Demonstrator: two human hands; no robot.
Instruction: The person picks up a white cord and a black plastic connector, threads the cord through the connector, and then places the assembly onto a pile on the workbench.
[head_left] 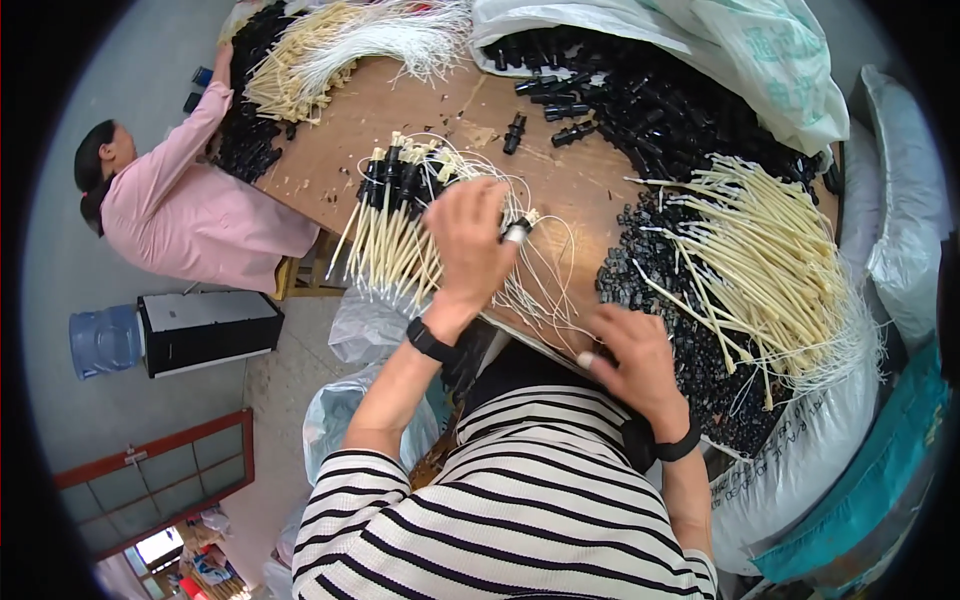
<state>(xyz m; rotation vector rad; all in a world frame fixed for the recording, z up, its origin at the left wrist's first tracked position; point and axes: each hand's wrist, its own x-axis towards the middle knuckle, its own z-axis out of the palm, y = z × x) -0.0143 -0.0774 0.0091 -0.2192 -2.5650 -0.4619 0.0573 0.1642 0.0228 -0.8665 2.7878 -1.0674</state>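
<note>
My left hand (468, 245) is over the right side of a pile of assembled pieces, cream rods (395, 250) with black sleeves (385, 180) and looped white wires (550, 285). Its fingers are slightly blurred, and the thumb has a white covering. Right beside that thumb is a black fitting (523, 224) with a cream tip; whether the hand grips it is hidden. Near the table's front edge, my right hand (637, 362) has its fingers apart, its white-covered thumb next to the loose wires. I see nothing held in it.
Small black parts (655, 260) and a heap of cream rods (770, 270) lie at right. Black fittings (690, 110) spill from a white sack (770, 60) at the back. A person in pink (190, 215) works at the far left, near more rods (285, 75). Filled sacks (800, 470) stand right.
</note>
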